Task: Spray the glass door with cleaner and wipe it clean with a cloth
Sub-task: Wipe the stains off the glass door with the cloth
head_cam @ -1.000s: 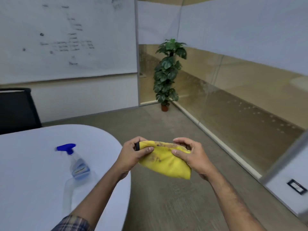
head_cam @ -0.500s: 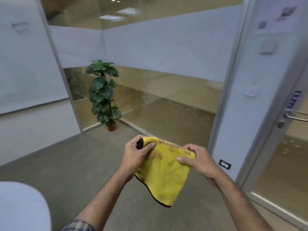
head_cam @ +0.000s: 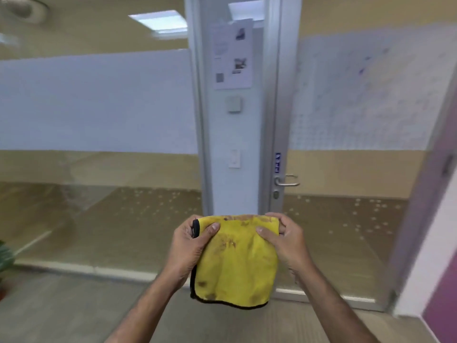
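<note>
A yellow cloth (head_cam: 237, 263) with a black hem and brown stains hangs folded in front of me. My left hand (head_cam: 190, 243) pinches its upper left corner and my right hand (head_cam: 286, 241) pinches its upper right corner. Straight ahead and to the right stands the glass door (head_cam: 346, 169), with a frosted band across its upper half and a metal lever handle (head_cam: 286, 181) at its left edge. The cloth is held well short of the glass. No spray bottle is in view.
A pale door post (head_cam: 232, 134) carries a paper notice, a small box and a light switch. Left of it runs a glass partition (head_cam: 99, 169) with a frosted band. A plant leaf (head_cam: 3, 256) shows at the far left. A purple wall (head_cam: 442, 280) stands at right.
My view has swung right, away from the table with the spray bottle and the plant, onto the door. The cloth has unfolded and hangs lower between both hands.
</note>
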### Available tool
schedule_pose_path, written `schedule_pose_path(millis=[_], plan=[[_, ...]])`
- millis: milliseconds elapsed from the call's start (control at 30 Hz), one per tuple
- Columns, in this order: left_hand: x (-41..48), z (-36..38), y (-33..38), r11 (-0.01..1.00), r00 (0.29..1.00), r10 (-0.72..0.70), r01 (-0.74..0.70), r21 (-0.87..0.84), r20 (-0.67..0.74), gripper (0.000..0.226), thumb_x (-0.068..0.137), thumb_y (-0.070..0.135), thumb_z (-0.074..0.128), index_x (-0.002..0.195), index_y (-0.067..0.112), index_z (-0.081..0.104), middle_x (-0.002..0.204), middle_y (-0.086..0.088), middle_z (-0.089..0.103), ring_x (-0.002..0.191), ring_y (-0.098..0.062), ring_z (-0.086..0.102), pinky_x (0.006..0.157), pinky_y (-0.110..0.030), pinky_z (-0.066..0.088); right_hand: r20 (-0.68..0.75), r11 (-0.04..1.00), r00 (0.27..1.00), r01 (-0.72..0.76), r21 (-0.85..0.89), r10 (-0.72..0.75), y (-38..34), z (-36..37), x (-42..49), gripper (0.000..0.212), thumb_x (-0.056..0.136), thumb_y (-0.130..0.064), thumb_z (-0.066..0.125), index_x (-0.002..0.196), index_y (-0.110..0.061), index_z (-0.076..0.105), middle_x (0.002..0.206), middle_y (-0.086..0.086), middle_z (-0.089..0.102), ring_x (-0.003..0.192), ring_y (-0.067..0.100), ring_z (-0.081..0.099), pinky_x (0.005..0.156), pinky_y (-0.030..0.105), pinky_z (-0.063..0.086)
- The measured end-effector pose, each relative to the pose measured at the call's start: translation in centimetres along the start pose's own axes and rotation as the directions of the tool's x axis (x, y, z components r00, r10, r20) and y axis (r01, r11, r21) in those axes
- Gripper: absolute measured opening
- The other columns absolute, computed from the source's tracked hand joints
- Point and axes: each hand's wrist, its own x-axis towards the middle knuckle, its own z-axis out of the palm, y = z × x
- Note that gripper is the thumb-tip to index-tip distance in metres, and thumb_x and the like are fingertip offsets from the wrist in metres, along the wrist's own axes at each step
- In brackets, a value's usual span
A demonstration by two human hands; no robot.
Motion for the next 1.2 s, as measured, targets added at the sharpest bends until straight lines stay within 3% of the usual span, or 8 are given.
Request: schedule_pose_path(millis=[200,333,467,567,800,900,1000,1200], plan=[[8.4,8.9,-2.1,0.997,0.998,-0.026,0.03,-0.072,0.057,0.033,0.089,0.024,0.082,0.102,-0.002,0.068,0.101,-0.026,0.076,0.084,-0.023,0.072,0.072,-0.035,0.062,-0.151,0.998,0.986,0.07,-0.004,-0.07,-0.9,-6.8,6.7,0.03,0.088,0.004,0.076,0.11,-0.013,0.068,0.085,-0.003,0.082,0.072,0.008,0.075,0.062,0.023,0.061],[13.4,17.2,-3.5,0.999,0.991,-0.011,0.017,-0.047,0.13,0.027,0.089,0.03,0.082,0.1,0.008,0.071,0.097,-0.016,0.08,0.086,-0.023,0.077,0.073,-0.037,0.063,-0.253,0.988,0.955,0.138,-0.074,-0.153,0.2,-13.2,12.2,0.035,0.088,0.005,0.076,0.115,-0.015,0.065,0.086,-0.005,0.081,0.075,0.007,0.075,0.065,0.02,0.059],[17.1,25.7,-4.2,0.998,0.984,0.026,-0.017,-0.053,0.177,0.023,0.091,0.03,0.08,0.102,0.012,0.073,0.097,-0.008,0.082,0.088,-0.022,0.079,0.07,-0.027,0.061,-0.329,0.972,0.92,0.16,-0.175,-0.211,1.4,-20.0,17.5,0.044,0.087,-0.004,0.079,0.122,-0.024,0.062,0.113,0.004,0.077,0.1,0.018,0.074,0.088,0.038,0.06],[20.1,31.7,-4.3,0.999,0.976,0.039,-0.03,-0.046,0.212,0.026,0.091,0.032,0.079,0.108,0.013,0.074,0.102,-0.008,0.082,0.094,-0.023,0.08,0.074,-0.03,0.063,-0.404,0.934,0.882,0.101,-0.344,-0.244,1.4,-24.6,20.9,0.067,0.086,-0.017,0.083,0.144,-0.02,0.051,0.143,0.002,0.061,0.13,0.02,0.058,0.102,0.033,0.047],[27.3,44.0,-3.9,0.997,0.961,0.078,-0.072,-0.035,0.266,0.024,0.093,0.034,0.077,0.105,0.014,0.074,0.098,-0.007,0.081,0.092,-0.022,0.079,0.074,-0.03,0.063,-0.495,0.863,0.789,0.085,-0.498,-0.363,-0.2,-30.8,25.5,0.086,0.087,-0.026,0.081,0.158,-0.022,0.032,0.165,0.002,0.032,0.149,0.026,0.038,0.116,0.046,0.038],[30.5,48.6,-3.8,0.994,0.953,0.103,-0.087,-0.069,0.285,0.026,0.094,0.032,0.077,0.106,0.009,0.072,0.098,-0.011,0.08,0.087,-0.018,0.078,0.071,-0.028,0.061,-0.425,0.861,0.833,0.113,-0.497,-0.355,0.1,-31.4,27.7,0.09,0.082,-0.036,0.084,0.157,-0.026,0.034,0.164,0.0,0.037,0.146,0.024,0.044,0.113,0.042,0.043],[33.8,52.7,-4.3,0.995,0.924,0.104,-0.094,-0.044,0.367,0.022,0.093,0.031,0.078,0.099,0.011,0.07,0.094,-0.011,0.079,0.085,-0.019,0.074,0.078,-0.036,0.061,-0.308,0.897,0.928,0.058,-0.438,-0.211,0.5,-32.0,30.8,0.112,0.074,-0.042,0.088,0.159,-0.04,0.017,0.163,-0.007,0.036,0.141,0.019,0.048,0.101,0.031,0.046],[39.8,59.3,-4.5,0.96,0.834,0.142,-0.247,0.13,0.533,0.023,0.087,0.03,0.077,0.079,0.021,0.057,0.071,0.005,0.055,0.067,-0.011,0.052,0.067,-0.031,0.045,-0.31,0.926,0.942,0.004,-0.377,-0.13,0.7,-33.5,39.3,0.14,0.069,-0.018,0.092,0.16,-0.029,-0.013,0.168,0.0,0.022,0.153,0.018,0.032,0.122,0.034,0.031]])
